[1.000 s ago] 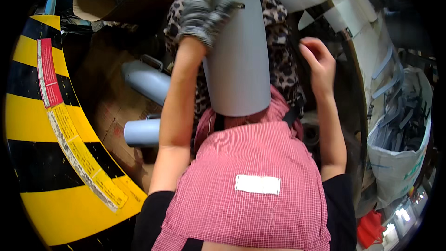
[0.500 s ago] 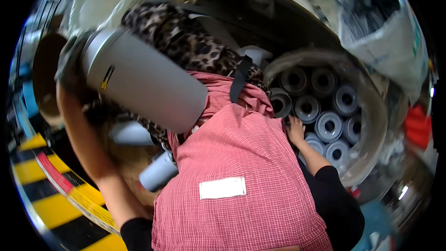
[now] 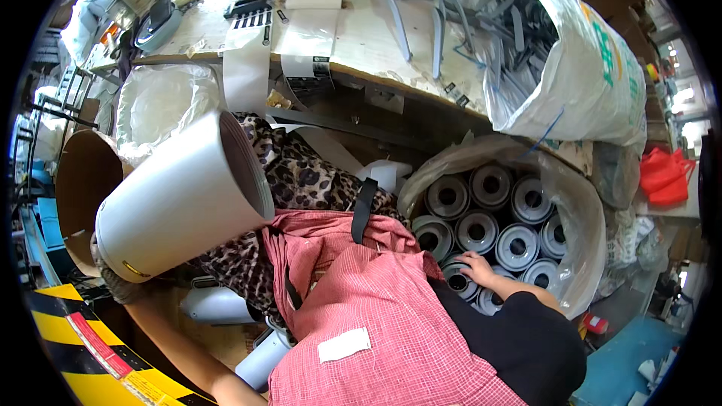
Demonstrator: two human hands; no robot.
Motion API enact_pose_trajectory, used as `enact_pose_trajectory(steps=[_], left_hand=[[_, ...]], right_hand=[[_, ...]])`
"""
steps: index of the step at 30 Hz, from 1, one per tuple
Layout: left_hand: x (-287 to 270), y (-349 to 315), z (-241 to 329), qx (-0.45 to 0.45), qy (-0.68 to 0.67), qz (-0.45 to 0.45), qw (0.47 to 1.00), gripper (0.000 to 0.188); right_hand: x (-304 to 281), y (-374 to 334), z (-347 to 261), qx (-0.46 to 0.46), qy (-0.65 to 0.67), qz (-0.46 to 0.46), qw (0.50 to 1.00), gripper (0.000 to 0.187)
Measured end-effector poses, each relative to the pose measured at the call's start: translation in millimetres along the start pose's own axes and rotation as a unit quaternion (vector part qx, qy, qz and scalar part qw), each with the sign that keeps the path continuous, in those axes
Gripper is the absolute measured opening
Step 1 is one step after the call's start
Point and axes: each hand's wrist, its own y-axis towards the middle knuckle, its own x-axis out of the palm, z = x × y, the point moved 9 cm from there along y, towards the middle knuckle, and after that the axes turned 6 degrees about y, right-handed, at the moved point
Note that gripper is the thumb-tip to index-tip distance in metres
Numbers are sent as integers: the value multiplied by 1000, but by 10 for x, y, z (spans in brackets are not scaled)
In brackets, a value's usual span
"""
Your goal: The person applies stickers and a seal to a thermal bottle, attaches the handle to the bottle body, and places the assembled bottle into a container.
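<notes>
A gloved left hand (image 3: 120, 286), at eight o'clock, clasps the base of a smooth pale-grey plastic cylinder (image 3: 180, 207), now tipped on its side with its open mouth facing two o'clock; a second ago it stood upright overhead. The bare right hand (image 3: 475, 265) has dropped from the air to rest, fingers spread and holding nothing, on the ribbed grey tubes (image 3: 489, 225) standing packed on end in a round, plastic-lined drum (image 3: 583, 218) at four o'clock, suggesting the next piece is being picked. At one o'clock, a woven white sack (image 3: 587, 83) bulges with grey strips.
</notes>
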Motion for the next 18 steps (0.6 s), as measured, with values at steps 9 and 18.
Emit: enact_pose_trajectory(steps=[9, 18], left_hand=[[-2154, -642, -1683, 91, 744, 78, 658, 46], [-434, -459, -625, -48, 756, 92, 646, 39]], right_hand=[[-1914, 594, -746, 12, -14, 127, 992, 44], [-2264, 1097, -1743, -90, -26, 94, 991, 48]])
